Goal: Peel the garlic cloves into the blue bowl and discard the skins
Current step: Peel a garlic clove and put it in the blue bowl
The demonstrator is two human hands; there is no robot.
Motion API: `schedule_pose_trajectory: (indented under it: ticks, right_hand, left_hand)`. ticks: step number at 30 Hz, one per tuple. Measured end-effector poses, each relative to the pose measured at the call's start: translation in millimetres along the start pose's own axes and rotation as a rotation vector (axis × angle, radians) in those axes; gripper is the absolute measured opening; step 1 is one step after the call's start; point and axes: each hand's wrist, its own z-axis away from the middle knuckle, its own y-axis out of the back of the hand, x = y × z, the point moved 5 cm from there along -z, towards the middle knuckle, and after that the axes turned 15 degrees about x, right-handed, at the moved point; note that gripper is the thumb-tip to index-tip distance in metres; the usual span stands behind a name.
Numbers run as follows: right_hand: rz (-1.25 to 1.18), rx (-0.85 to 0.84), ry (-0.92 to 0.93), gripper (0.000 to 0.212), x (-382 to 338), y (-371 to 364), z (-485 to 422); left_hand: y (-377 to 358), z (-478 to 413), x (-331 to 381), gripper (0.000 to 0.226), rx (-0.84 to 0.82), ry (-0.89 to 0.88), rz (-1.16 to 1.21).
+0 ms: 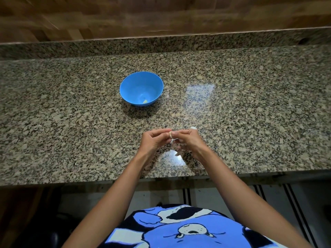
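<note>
Looking down on a polished, speckled brown-and-black granite countertop [232,108], backed by brown wooden panelling [161,15]. Left of centre, well apart from the hands, a round blue plastic bowl [132,83], upright, with one small pale yellow peeled clove [145,101] near its bottom. Nearer the front edge, left hand [154,140] and right hand [189,140] brought together, fingertips pinching a small tan garlic clove [171,134] between them, a thin whitish strip of skin [174,139] trailing from it. Just behind the right hand, a small white rounded object [193,128], partly hidden. At the bottom, a blue cartoon-print shirt [179,230].
</note>
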Motion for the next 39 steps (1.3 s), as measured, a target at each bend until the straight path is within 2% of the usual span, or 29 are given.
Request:
schedule_pose_trajectory:
  ticks: [3,5,9,14,19,22,26,31,39]
  right_hand:
    - [-0.018,0.071,0.042,0.01,-1,1,-2]
    - [-0.009,0.075,0.073,0.007,-3,0,-2]
    - [0.006,0.056,0.096,0.005,-6,2,-3]
    - [0.006,0.124,0.181,0.007,-9,2,-5]
    - [-0.079,0.106,0.053,0.01,-1,0,-8]
    - [-0.066,0.162,0.058,0.018,7,2,-9]
    - [0.046,0.194,0.114,0.019,7,2,-11]
    - [0.043,0.075,0.043,0.011,6,-4,-7]
    - [0.006,0.007,0.007,0.009,6,0,-7]
  left_hand:
    - [-4,2,4,0.026,-0.015,-0.089,-0.092]
    - [-5,3,5,0.023,-0.007,-0.12,-0.116]
    - [-3,1,4,0.018,-0.022,-0.03,-0.023]
    - [-5,-3,4,0.024,-0.038,0.03,0.02]
    - [-5,-6,-3,0.027,-0.014,0.085,0.091]
    - [2,-9,-8,0.022,0.04,0.068,0.082]
    - [5,-11,-5,0.021,0.062,-0.114,-0.131]
    - [3,-11,2,0.023,0.068,-0.366,-0.37]
    - [2,-7,3,0.02,0.038,-0.452,-0.45]
